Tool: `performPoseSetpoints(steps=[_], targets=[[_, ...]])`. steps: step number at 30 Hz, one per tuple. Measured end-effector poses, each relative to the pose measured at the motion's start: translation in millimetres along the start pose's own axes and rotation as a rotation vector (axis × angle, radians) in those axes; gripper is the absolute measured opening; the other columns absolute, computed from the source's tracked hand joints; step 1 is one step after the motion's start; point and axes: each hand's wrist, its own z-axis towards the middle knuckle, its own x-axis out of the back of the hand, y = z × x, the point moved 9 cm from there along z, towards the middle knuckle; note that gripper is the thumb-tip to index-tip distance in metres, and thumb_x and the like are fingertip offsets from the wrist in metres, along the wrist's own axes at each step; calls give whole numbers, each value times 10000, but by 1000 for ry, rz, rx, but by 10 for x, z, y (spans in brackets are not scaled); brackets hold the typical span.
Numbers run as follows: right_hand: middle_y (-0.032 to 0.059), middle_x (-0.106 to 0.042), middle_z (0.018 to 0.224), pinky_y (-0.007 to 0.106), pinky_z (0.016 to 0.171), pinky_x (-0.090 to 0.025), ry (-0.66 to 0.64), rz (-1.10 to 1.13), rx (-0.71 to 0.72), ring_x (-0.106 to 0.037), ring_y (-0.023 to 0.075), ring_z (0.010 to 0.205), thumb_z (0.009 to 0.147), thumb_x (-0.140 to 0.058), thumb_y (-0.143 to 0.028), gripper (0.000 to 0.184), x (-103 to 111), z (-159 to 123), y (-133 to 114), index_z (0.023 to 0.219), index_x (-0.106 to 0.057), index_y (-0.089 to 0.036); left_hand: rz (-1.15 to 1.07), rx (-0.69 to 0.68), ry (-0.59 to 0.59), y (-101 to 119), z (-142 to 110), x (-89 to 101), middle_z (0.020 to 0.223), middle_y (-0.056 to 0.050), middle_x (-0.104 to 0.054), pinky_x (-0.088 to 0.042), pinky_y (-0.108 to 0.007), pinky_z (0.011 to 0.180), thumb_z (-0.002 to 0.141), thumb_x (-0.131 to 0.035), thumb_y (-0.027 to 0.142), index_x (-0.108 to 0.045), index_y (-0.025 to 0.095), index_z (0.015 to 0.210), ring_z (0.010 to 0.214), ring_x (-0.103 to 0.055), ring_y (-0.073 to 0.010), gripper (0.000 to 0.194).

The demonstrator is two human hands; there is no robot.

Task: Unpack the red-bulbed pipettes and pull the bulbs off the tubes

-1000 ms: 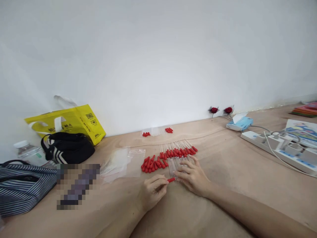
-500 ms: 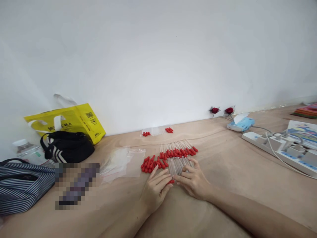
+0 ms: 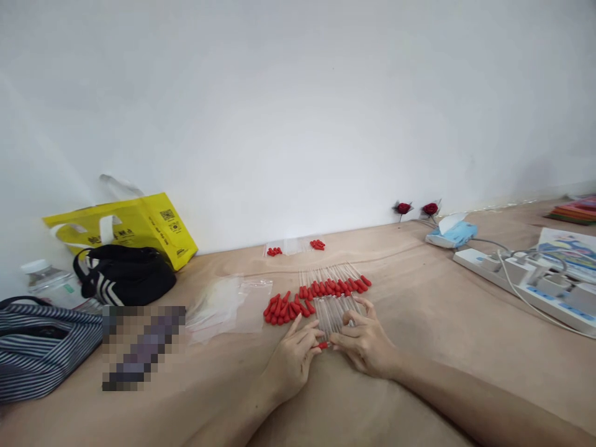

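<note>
On the tan table my left hand [image 3: 291, 357] and my right hand [image 3: 365, 340] meet at one small red rubber cap [image 3: 323, 344]. The left fingers pinch the cap. The right fingers pinch a clear glass tube [image 3: 336, 335] that meets the cap. Just beyond my fingers lies a row of clear glass tubes [image 3: 333, 309]. Farther back a second row of tubes has red caps fitted [image 3: 338, 286]. A loose pile of red caps [image 3: 284, 307] lies to the left of the tubes.
Clear plastic bags [image 3: 226, 304] lie left of the caps. A black bag [image 3: 123, 273], a yellow bag [image 3: 139, 226], a striped bag [image 3: 41, 351] and a water bottle [image 3: 41, 279] fill the left. A power strip [image 3: 531, 282], a tissue pack [image 3: 451, 233] and books sit right.
My left fingers have spread out and slid a little toward the right hand. The red cap has moved up against the tube's end. The right hand has barely shifted.
</note>
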Motion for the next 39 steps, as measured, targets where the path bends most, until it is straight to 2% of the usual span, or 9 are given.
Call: performPoseSetpoints(steps=[6, 9, 12, 16, 19, 22, 25, 30, 39], targets=[[-49, -546, 512, 437, 946, -155, 3, 14, -2, -477, 121, 682, 815, -460, -242, 159, -25, -19, -3, 806, -617, -265, -38, 1, -22, -28, -20, -41, 918, -48, -653, -241, -489, 1037, 825, -367, 123, -506, 204, 785, 1115, -496, -202, 166], [-38, -551, 523, 440, 934, -169, 6, 19, -36, -478, 129, 684, 821, -446, -238, 176, 27, -50, 57, 792, -619, -252, -16, 18, 16, -78, -51, 58, 937, -46, -655, -302, -466, 1014, 818, -364, 106, -523, 205, 850, 1096, -513, -198, 190], [-18, -561, 548, 428, 897, -212, 1, -19, -138, -482, 140, 687, 831, -432, -233, 200, 82, -111, 234, 819, -631, -240, 55, 85, 104, -187, -126, 245, 965, -53, -648, -395, -424, 949, 823, -366, 118, -535, 205, 905, 1053, -544, -194, 207], [13, -562, 618, 308, 714, -342, -6, 5, -231, -482, 127, 621, 859, -392, -252, 261, 49, -192, 503, 982, -620, -225, 112, 121, 210, -239, -213, 430, 907, -51, -631, -481, -329, 810, 818, -451, 217, -588, 211, 810, 912, -584, -182, 138], [47, -561, 718, 270, 641, -391, 20, 82, -370, -519, 138, 659, 863, -336, -226, 313, 18, -269, 775, 1046, -584, -179, 124, 272, 322, -387, -241, 574, 794, -39, -576, -496, -253, 670, 818, -454, 264, -619, 215, 864, 757, -579, -147, 178], [71, -561, 796, 282, 671, -423, -3, 101, -505, -550, 158, 732, 833, -309, -173, 320, -11, -359, 988, 1024, -564, -151, 133, 422, 375, -606, -191, 687, 815, -42, -554, -490, -258, 674, 805, -444, 262, -619, 198, 922, 738, -571, -143, 220], [72, -578, 834, 288, 672, -428, -46, 87, -591, -564, 166, 749, 782, -311, -115, 282, -39, -429, 1086, 954, -531, -155, 111, 549, 325, -862, -46, 694, 816, -41, -570, -484, -253, 639, 771, -453, 225, -592, 164, 939, 667, -564, -128, 226], [34, -549, 669, 269, 565, -400, -70, 53, -656, -530, 159, 601, 755, -333, -123, 125, -103, -473, 1127, 749, -439, -189, 216, 710, 142, -1127, 194, 535, 753, -16, -605, -432, -249, 615, 722, -521, 233, -554, 167, 842, 676, -559, -142, 141], [54, -548, 767, 275, 637, -415, -92, 105, -592, -540, 157, 696, 824, -337, -200, 172, -145, -342, 960, 745, -490, -184, 331, 666, 33, -1024, 455, 449, 766, -21, -617, -375, -300, 733, 697, -564, 330, -581, 189, 716, 807, -545, -182, 143]])
